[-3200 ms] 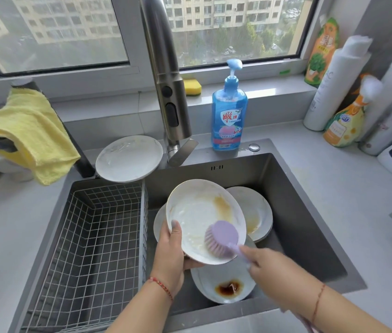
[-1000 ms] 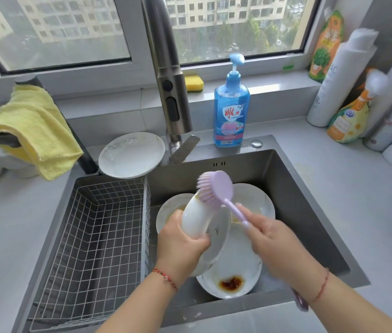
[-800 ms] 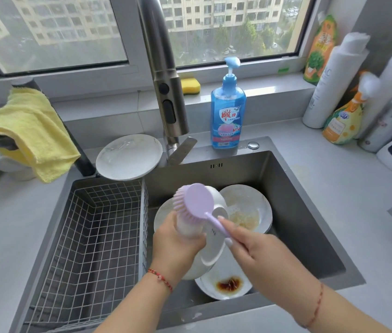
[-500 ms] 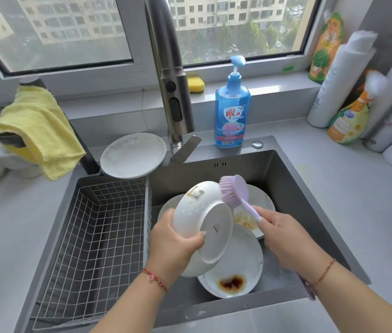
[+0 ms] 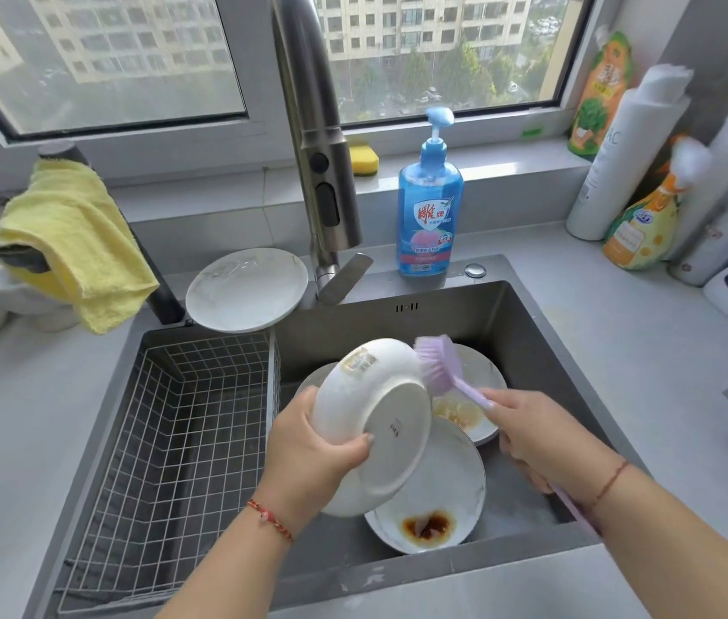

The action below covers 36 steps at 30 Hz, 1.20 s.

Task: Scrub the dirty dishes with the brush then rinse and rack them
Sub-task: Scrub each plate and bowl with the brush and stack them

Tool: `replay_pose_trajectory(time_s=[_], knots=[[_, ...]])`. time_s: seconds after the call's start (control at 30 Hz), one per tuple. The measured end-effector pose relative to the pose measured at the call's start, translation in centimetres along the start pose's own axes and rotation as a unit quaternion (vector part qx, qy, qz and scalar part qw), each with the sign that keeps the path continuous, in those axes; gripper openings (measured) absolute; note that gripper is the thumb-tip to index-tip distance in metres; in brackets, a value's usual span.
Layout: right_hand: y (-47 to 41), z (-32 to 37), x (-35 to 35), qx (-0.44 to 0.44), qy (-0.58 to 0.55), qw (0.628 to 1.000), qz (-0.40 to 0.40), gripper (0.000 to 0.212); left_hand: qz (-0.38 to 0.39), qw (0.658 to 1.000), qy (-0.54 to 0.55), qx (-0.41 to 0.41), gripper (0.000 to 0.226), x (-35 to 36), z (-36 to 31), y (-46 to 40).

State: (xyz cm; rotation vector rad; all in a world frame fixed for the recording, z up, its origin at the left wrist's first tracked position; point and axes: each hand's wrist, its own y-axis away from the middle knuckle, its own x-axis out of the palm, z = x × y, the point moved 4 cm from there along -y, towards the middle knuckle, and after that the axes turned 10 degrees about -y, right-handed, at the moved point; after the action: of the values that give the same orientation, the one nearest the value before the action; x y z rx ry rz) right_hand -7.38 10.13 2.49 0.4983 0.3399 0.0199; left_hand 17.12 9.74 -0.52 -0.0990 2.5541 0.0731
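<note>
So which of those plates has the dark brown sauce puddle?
The plate lying nearest the sink's front edge, under the held plate; the others show only pale smears.

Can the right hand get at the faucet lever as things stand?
Probably yes, once freed. The right hand grips the brush, so it would have to let go or nudge with knuckles. The faucet lever sits behind the sink with nothing standing between them.

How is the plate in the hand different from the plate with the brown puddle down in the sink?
The held plate is tilted up in the left hand, underside showing; the puddle plate lies face up in the sink. The held plate touches the purple brush gripped by the right hand; the puddle plate goes untouched. The held plate's back looks clean; the other holds brown sauce. Both are white and round.
</note>
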Motion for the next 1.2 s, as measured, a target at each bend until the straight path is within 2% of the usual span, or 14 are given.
replay_pose_trajectory(time_s=[0.07,0.17,0.27,0.4,0.53,0.67,0.8,0.9,0.97,1.2], knots=[[-0.2,-2.5,0.5,0.098,-0.114,0.989,0.018,0.022,-0.022,0.999,0.031,-0.006,0.040,-0.7,0.0,-0.4],[-0.6,-4.9,2.2,0.156,-0.244,0.957,0.007,0.025,-0.058,0.991,0.118,-0.031,0.046,-1.3,0.1,-0.8],[-1.5,-5.1,3.7,0.133,-0.288,0.948,-0.026,0.038,-0.071,0.974,0.210,-0.045,0.051,-1.0,-0.2,-1.0],[-1.9,-3.6,5.4,0.092,-0.345,0.934,0.011,0.056,-0.067,0.951,0.300,-0.042,0.064,-0.3,-0.9,-1.0],[-2.4,-3.1,5.5,0.058,-0.424,0.903,0.018,0.066,-0.036,0.942,0.333,-0.031,0.073,0.0,-1.3,-1.0],[-2.9,-2.2,3.6,-0.015,-0.344,0.939,0.007,0.080,0.020,0.944,0.328,-0.034,0.076,-0.5,-1.3,-1.9],[-3.6,-0.6,1.2,-0.076,-0.257,0.963,0.031,0.055,0.069,0.968,0.238,-0.027,0.076,-1.3,-1.6,-2.8],[-4.0,0.5,0.4,-0.104,-0.137,0.984,0.054,0.054,0.120,0.983,0.138,-0.020,0.076,-1.4,-1.9,-3.1],[-4.1,0.7,0.0,-0.103,-0.084,0.989,0.062,0.060,0.150,0.983,0.108,-0.015,0.077,-1.2,-2.1,-3.2],[-4.1,1.0,-0.8,-0.126,-0.025,0.988,0.087,0.061,0.194,0.978,0.081,-0.005,0.074,-0.3,-2.9,-3.4]])
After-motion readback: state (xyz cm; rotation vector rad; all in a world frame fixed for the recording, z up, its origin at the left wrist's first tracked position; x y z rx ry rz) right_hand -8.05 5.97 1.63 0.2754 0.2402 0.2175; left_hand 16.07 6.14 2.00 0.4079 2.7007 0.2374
